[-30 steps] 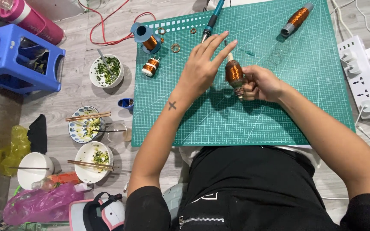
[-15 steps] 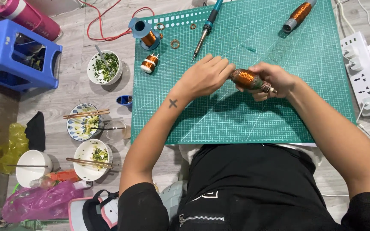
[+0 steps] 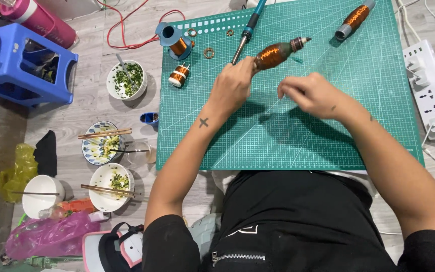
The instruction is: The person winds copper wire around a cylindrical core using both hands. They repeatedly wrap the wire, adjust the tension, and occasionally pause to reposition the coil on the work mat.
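over the green cutting mat (image 3: 278,146), left fingers (image 3: 245,68) grip the copper coil (image 3: 273,54); right fingers (image 3: 290,90) pinched together, just below.

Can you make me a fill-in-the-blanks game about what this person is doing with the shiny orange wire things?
1. The left hand holds a coil wound with ____ coloured wire.
2. The right hand holds ____ coils.
3. Both hands are above a ____ cutting mat.
4. The stool on the floor beside the mat is ____.

Missing words: copper; no; green; blue
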